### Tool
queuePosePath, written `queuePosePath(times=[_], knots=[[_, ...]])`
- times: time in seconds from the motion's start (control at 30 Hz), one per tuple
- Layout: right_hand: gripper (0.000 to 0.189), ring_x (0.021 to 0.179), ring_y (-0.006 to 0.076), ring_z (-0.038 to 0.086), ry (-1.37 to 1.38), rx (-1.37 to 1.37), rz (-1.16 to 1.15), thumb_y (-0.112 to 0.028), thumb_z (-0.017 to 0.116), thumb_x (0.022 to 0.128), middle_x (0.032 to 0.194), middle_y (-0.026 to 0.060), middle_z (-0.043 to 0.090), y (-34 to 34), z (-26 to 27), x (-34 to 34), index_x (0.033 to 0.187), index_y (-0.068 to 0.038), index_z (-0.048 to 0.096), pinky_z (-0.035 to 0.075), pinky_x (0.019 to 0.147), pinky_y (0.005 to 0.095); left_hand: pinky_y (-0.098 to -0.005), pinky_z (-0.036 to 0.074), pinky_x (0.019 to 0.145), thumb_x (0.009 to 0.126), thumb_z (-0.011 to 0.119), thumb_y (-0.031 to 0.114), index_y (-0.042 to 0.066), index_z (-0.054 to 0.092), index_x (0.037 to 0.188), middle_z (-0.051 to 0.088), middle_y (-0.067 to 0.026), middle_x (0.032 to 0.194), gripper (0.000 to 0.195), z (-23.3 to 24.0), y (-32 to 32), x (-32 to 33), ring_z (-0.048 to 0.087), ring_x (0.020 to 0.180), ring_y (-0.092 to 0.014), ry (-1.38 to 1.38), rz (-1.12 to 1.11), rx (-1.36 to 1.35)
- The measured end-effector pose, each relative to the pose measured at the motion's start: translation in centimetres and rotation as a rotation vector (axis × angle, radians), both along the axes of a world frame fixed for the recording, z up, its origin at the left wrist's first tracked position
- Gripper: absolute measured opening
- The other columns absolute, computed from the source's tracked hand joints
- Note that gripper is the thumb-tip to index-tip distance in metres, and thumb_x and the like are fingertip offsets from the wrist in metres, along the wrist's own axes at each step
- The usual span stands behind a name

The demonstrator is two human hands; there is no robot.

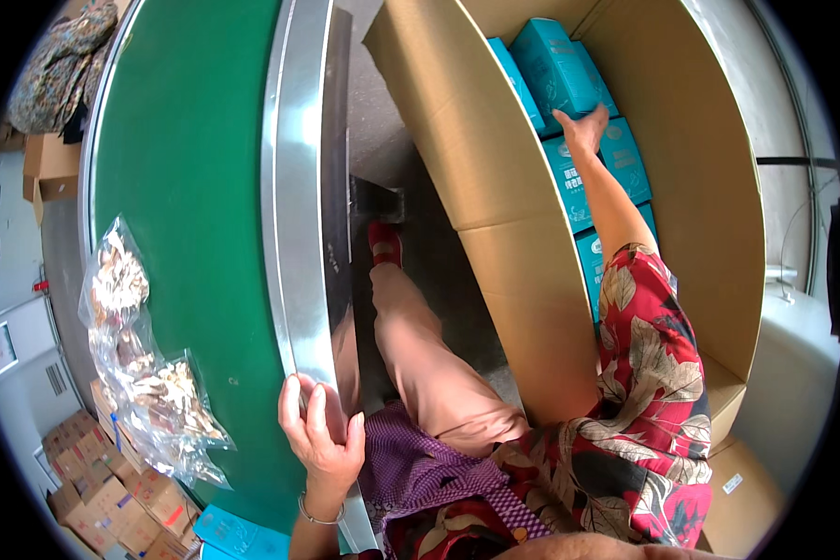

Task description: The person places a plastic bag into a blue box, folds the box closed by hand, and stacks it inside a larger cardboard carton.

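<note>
My right hand (585,130) is deep inside a large cardboard carton (504,231), thumb and fingers spread over the near end of a teal printed box (550,63). That box appears to stand a little higher than the teal boxes around it, such as the box (625,157) beside my wrist. More boxes of this kind line the carton's bottom, and my forearm hides some of them. My left hand (322,434) rests on the metal rail (297,210) of a green conveyor belt (196,175), holding nothing, its fingers apart.
Clear plastic bags of dried mushrooms (154,364) lie along the belt's far side. Another teal box (241,535) shows at the belt's near end. Stacked cardboard cartons (112,504) stand beyond it. A dark metal foot (378,199) sits on the floor between conveyor and carton.
</note>
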State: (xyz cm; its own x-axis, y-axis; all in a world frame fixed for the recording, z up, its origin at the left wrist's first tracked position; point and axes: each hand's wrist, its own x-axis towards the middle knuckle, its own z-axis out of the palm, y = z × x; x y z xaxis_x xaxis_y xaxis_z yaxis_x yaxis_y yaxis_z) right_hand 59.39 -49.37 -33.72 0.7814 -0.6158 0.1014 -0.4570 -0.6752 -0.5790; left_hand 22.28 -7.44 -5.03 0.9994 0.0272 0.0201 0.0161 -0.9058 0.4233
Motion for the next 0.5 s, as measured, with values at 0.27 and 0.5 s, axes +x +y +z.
queuePosePath(times=[0.27,0.5], knots=[[0.084,0.112,0.0366,0.049,0.192,-0.303,0.056,-0.023,0.083,0.065,0.129,0.0183,0.042,-1.5,4.0,1.1,0.134,-0.005,0.040,0.044,0.093,0.0450,-0.0510,0.033,0.104,0.072,0.069,0.007,-0.002,0.040,0.131,0.031,-0.0297,0.139,0.066,-0.2,0.7,0.2,0.038,0.125,-0.045,0.038,-0.039,0.015],[0.074,0.112,0.0340,0.049,0.095,-0.554,0.533,-0.018,0.081,0.069,0.124,0.0155,0.048,-4.3,1.1,-4.3,0.131,-0.007,0.043,0.044,0.089,0.0434,-0.0512,0.031,0.104,0.073,0.065,0.004,-0.002,0.037,0.133,0.028,-0.0293,0.141,0.067,-0.1,0.9,0.8,0.036,0.127,-0.045,0.040,-0.062,0.002]])
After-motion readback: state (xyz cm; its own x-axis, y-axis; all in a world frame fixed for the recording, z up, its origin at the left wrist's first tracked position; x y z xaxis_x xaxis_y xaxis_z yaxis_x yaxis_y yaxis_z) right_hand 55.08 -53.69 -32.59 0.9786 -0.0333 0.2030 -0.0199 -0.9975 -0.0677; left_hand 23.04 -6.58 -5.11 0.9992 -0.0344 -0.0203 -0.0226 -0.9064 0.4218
